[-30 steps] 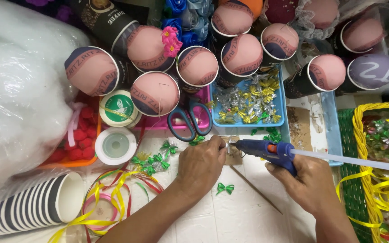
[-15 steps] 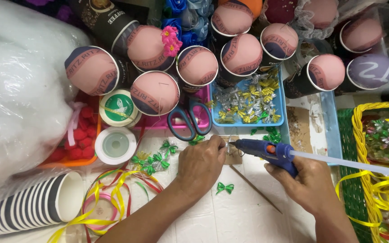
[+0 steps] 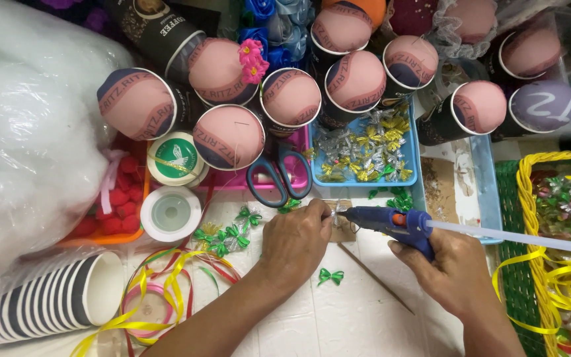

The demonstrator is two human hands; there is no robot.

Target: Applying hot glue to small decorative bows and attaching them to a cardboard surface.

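Across the last second very little had changed; the left hand (image 3: 295, 241) had stayed planted on the white counter (image 3: 351, 311) with its fingers pinched on a small item at the fingertips, too small and too covered to identify; the right hand (image 3: 454, 274) had stayed closed around the grip of the blue glue gun (image 3: 391, 223). The nozzle had stayed directly against the left fingertips, above a small brown card scrap (image 3: 343, 228); the clear glue stick (image 3: 503, 236) projected from the rear of the gun, away from the left hand, and had shifted only slightly. The steady posture suggested that glue application at the pinched item was in progress, not finished.

A green ribbon bow (image 3: 330, 276) lay loose just below the left hand; a cluster of green bows (image 3: 223, 237) lay beyond its wrist side; scissors (image 3: 279, 177) lay just above the left hand; a blue tray (image 3: 410, 149) of silver and gold bows sat above the gun; a thin wooden stick (image 3: 375, 277) lay between the two hands.
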